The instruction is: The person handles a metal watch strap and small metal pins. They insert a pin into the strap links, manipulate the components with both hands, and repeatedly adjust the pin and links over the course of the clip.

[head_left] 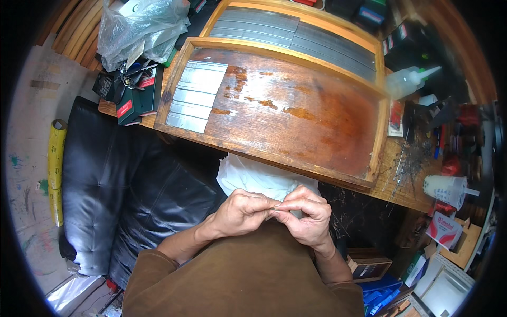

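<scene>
Close in front of my chest, my left hand point(245, 212) and my right hand point(305, 215) meet with their fingertips pinched together. Whatever sits between them is too small to make out; only a tiny sliver shows at the fingertips. Below and behind the hands lies a white cloth point(264, 177). Just beyond stands a wooden tray point(253, 148) with a raised rim and a worn, shiny brown bottom. At its left end several thin, flat grey metal strips point(196, 95) lie side by side.
A second wooden tray point(296, 50) behind holds more grey strips. Plastic bag point(142, 37) and dark green boxes point(138, 100) sit at left. To the right are a squeeze bottle point(409, 80), a pile of thin dark wires point(406, 164) and a plastic cup point(444, 189). A black padded seat point(142, 195) stands left.
</scene>
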A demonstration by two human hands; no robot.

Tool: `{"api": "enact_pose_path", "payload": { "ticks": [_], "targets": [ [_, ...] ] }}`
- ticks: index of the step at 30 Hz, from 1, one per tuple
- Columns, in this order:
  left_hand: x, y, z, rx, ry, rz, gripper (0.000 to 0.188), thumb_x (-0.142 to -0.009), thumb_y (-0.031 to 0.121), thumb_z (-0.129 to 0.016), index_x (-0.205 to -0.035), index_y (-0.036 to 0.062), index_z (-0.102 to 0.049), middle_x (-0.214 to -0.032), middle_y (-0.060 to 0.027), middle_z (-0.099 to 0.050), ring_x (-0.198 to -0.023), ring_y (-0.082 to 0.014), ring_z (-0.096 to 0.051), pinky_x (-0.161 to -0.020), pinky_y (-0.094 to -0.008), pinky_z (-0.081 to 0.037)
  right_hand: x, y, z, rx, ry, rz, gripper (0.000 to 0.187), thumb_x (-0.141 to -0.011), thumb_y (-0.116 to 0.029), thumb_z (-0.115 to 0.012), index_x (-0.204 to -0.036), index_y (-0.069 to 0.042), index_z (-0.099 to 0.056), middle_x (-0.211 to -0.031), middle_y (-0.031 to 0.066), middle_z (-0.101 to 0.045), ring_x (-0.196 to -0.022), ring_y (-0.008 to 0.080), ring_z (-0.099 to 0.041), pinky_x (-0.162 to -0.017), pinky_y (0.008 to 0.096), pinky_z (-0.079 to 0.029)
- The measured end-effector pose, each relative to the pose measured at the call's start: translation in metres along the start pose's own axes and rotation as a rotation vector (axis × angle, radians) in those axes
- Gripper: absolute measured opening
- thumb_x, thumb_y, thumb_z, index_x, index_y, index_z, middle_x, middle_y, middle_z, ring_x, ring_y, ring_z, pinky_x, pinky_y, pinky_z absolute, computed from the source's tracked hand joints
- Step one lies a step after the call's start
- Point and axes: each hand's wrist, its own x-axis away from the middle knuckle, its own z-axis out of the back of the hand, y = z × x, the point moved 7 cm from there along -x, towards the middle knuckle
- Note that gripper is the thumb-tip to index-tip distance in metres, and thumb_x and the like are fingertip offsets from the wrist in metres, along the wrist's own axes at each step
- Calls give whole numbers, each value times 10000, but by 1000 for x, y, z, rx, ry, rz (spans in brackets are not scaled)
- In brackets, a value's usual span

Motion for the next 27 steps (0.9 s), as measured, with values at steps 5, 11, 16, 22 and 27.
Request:
{"api": "enact_pose_path", "payload": {
  "ticks": [5,11,16,22,27],
  "targets": [
    [-2,2,0,7,0,12,229,-863,-48,-738,-1088,-15,-765,-888,-198,-763,-803,-325,-773,-706,-352,-598,-2,-2,2,13,21,17,195,-734,51,-888,-869,-27,-771,-819,70,-694,-732,156,-658,-642,277,-517],
    [-2,4,0,-1,15,22,240,-862,-47,-752,-1099,-11,-767,-894,-200,-765,-814,-323,-776,-711,-351,-601,-3,-10,2,110,-5,30,172,-764,42,-861,-907,-8,-778,-834,84,-688,-744,173,-659,-658,288,-526],
    [-1,3,1,-21,13,8,244,-856,-59,-747,-1095,-14,-767,-892,-205,-764,-814,-325,-775,-712,-356,-600,-3,-13,0,152,-2,83,176,-764,41,-860,-914,-3,-780,-837,88,-687,-742,181,-659,-656,290,-526],
    [-1,5,1,-3,24,-9,246,-854,-61,-751,-1097,-24,-764,-898,-205,-765,-821,-324,-777,-714,-353,-601,-3,-14,-1,169,3,99,170,-758,34,-865,-894,-3,-769,-832,91,-680,-734,186,-653,-647,294,-521],
    [0,5,1,6,20,3,239,-868,-41,-761,-1106,-22,-764,-909,-202,-769,-828,-310,-780,-721,-348,-603,-3,-15,-2,170,7,106,168,-761,33,-862,-892,-6,-765,-834,95,-678,-732,187,-648,-645,297,-518]
  ]
}}
